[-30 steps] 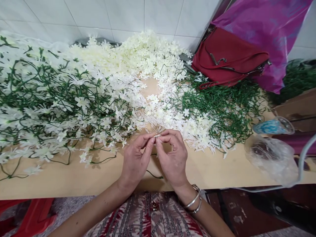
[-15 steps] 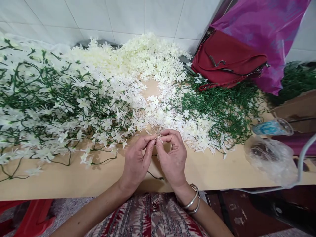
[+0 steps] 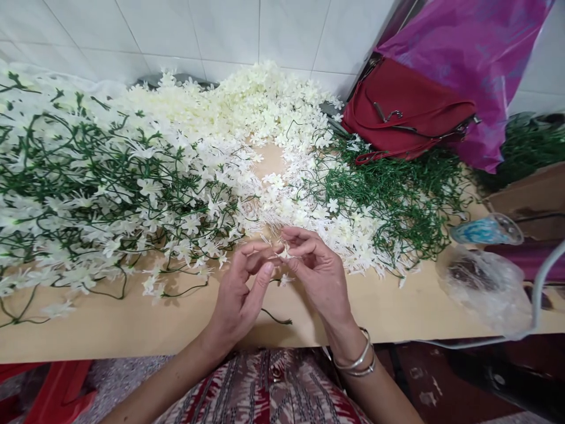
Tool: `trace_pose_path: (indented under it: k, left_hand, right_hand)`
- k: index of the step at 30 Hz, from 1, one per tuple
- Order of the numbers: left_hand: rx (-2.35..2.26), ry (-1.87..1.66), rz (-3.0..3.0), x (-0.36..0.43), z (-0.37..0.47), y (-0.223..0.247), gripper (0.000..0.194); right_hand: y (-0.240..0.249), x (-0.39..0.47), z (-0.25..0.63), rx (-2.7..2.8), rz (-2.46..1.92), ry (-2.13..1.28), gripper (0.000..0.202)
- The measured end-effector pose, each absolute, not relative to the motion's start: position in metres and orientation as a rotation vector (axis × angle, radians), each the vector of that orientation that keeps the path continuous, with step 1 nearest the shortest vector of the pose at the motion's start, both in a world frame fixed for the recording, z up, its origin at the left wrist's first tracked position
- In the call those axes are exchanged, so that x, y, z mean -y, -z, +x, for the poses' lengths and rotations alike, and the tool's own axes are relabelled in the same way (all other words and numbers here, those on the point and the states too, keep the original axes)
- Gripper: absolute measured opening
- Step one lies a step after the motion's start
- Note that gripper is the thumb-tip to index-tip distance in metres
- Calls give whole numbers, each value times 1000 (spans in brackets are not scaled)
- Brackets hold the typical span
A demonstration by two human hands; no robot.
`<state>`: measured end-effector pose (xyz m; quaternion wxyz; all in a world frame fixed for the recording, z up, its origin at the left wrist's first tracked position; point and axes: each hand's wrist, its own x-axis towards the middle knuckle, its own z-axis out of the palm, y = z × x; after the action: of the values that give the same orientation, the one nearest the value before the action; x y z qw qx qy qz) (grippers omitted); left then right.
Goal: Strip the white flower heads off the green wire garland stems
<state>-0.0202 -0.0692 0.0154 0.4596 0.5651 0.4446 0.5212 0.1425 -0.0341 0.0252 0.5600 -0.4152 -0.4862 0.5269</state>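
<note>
Blossom (image 3: 285,255), tiny & white, sits right at the R hand's (image 3: 321,280) thumb & index tips, pinched there afaict, tho the fingers hide part of it. R hand's other fingers are loosely curled. L hand (image 3: 242,288) is close by on the other side, thumb a bit apart from its bent fingers; can't tell if its tips touch the blossom. So it's btwn the two hands, nearer the R.

Just below the fingertips there's a 2nd white floret (image 3: 286,280); can't tell if it's hanging or on the table (image 3: 176,324). Short green stem (image 3: 277,318) lies on the tabletop btwn the wrists.

Big heap of stemmed white flowers (image 3: 110,188) to the L, cream blossoms (image 3: 247,97) at the back by the tiled wall (image 3: 229,29), tangle of green stems (image 3: 392,197) to the R w/ red handbag (image 3: 406,109) behind. Bangles (image 3: 359,359) on R wrist.
</note>
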Motion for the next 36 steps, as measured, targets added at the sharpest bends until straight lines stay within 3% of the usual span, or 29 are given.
trace_pose_path:
  k: [5, 11, 16, 19, 25, 29, 32, 36]
  left_hand:
    - [-1185, -1217, 1887, 82, -37, -15, 23]
    - [-849, -802, 2451, 86, -51, -8, 12]
    - [-797, -704, 2550, 83, -43, -4, 7]
    - [-767, -647, 2592, 82, -35, -6, 17]
    - [-755, -641, 2002, 80, -32, -22, 18]
    - [-879, -885, 1403, 67, -35, -22, 21]
    - [-1023, -1098, 1234, 55, -31, -15, 26]
    - [-1118, -1132, 1193, 50, -26, -8, 30]
  right_hand:
    - [-25, 38, 143, 1152, -978, -1265, 15]
    - [-23, 32, 155, 1106, -1087, -1159, 16]
    - [-17, 28, 175, 1075, -1167, -1036, 20]
    - [-16, 31, 181, 1065, -1190, -1040, 21]
    - [-22, 35, 189, 1060, -1182, -1171, 20]
    - [-27, 35, 192, 1136, -1171, -1333, 18]
    - [-29, 35, 186, 1215, -1125, -1470, 16]
    - [-25, 31, 172, 1264, -1049, -1585, 16]
